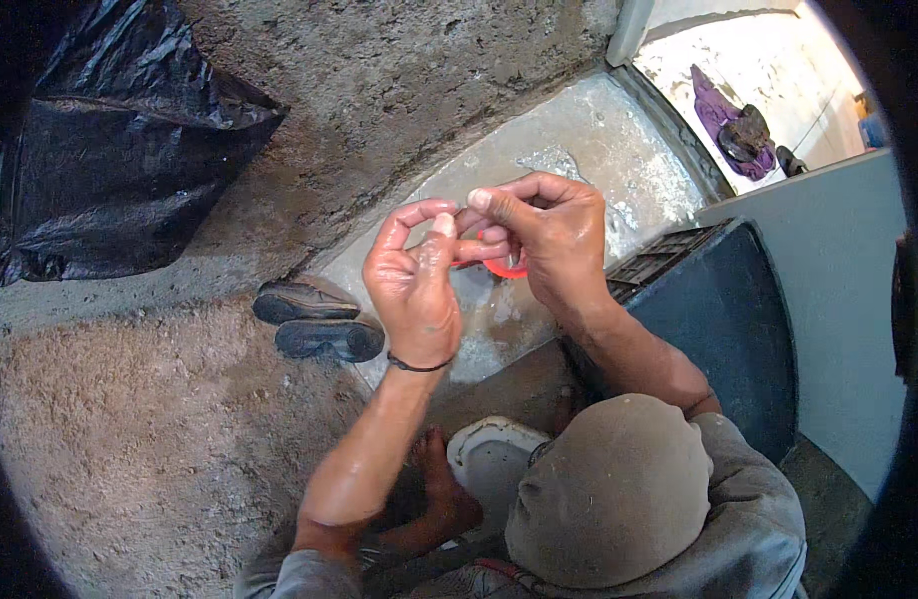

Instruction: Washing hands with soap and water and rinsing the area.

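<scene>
My left hand (416, 275) and my right hand (554, 235) are raised together over the concrete floor, fingertips meeting. Both look wet and shiny. On the left, thumb and index finger curl toward each other in a loop, and a dark band circles the wrist. The right thumb and index finger are pinched close to the left fingertips. Anything between the fingers is too small or hidden to make out. Just behind the fingers shows a bright red curved thing (506, 268), mostly covered; I cannot tell whether it is held or lies below.
A pair of dark shoes (324, 321) sits left of my hands. Black plastic sheeting (129, 170) lies at upper left by a rough wall. On the right stands a dark blue container (723, 329). Beyond the doorway lies a purple cloth (716, 110). A rounded grey-brown cloth-covered shape (613, 489) fills the lower middle.
</scene>
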A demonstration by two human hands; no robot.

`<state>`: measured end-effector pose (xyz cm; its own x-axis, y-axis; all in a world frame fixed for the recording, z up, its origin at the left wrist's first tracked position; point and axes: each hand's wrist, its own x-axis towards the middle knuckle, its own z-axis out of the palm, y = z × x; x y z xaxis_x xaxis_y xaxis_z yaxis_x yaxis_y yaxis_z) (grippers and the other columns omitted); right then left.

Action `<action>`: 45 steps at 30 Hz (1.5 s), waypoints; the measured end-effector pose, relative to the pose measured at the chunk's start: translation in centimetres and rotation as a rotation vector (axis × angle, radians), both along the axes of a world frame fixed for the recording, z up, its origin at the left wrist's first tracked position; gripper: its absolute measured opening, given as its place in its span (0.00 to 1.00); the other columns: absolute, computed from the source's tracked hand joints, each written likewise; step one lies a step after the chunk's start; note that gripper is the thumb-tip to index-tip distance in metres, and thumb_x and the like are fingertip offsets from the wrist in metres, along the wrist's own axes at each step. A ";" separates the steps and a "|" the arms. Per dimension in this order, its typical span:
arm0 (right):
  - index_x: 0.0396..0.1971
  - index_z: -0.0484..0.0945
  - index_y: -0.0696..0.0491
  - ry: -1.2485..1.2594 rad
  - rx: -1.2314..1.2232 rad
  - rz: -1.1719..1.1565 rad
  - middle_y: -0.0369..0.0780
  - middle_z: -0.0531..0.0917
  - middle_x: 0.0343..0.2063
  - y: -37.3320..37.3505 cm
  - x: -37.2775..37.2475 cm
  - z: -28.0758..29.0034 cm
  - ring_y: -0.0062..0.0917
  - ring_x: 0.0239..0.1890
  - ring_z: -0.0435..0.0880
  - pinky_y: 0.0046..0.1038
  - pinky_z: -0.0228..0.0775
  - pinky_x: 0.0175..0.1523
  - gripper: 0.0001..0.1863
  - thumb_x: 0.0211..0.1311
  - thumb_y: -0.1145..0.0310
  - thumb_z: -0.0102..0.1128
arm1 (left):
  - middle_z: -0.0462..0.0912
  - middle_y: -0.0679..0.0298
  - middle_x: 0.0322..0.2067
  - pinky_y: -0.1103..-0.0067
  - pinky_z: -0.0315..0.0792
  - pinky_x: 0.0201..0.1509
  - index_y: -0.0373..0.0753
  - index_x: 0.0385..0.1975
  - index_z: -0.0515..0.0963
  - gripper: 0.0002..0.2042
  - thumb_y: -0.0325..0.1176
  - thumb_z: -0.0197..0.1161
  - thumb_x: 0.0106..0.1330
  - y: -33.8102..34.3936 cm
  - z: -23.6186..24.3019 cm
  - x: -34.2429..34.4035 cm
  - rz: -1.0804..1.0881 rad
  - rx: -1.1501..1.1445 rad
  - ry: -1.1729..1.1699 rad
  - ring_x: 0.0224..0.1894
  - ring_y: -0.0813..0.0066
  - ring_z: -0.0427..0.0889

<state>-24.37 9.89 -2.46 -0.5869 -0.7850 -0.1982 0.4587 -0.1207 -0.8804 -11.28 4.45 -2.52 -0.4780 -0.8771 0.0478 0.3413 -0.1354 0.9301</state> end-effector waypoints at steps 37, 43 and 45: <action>0.40 0.91 0.58 0.866 -0.443 0.486 0.47 0.91 0.33 -1.3 -4.6 -0.9 0.34 0.36 0.92 0.32 0.82 0.43 0.10 0.61 0.71 0.70 | 0.82 0.59 0.54 0.42 0.47 0.83 0.32 0.66 0.68 0.23 0.28 0.63 0.75 -1.5 -1.0 2.9 -0.307 1.355 0.594 0.43 0.76 0.87; 0.36 0.89 0.59 0.809 -0.310 0.459 0.45 0.91 0.30 -1.5 -4.1 -1.5 0.28 0.32 0.90 0.31 0.82 0.41 0.08 0.60 0.71 0.70 | 0.84 0.62 0.49 0.41 0.50 0.82 0.33 0.64 0.69 0.21 0.28 0.63 0.75 -1.8 -1.6 2.8 -0.239 1.331 0.462 0.44 0.74 0.88; 0.35 0.89 0.60 0.695 -0.240 0.471 0.44 0.90 0.28 -1.5 -3.7 -1.8 0.25 0.31 0.89 0.29 0.82 0.41 0.08 0.60 0.71 0.70 | 0.85 0.63 0.48 0.41 0.52 0.81 0.33 0.64 0.68 0.21 0.28 0.63 0.75 -1.8 -1.4 2.5 -0.234 1.397 0.510 0.44 0.73 0.89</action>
<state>-28.11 8.41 -4.30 -0.1177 -0.9511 0.2857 -0.1237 -0.2714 -0.9545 -8.76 2.64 -3.94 -0.7999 -0.2644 -0.5388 0.4255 -0.8830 -0.1983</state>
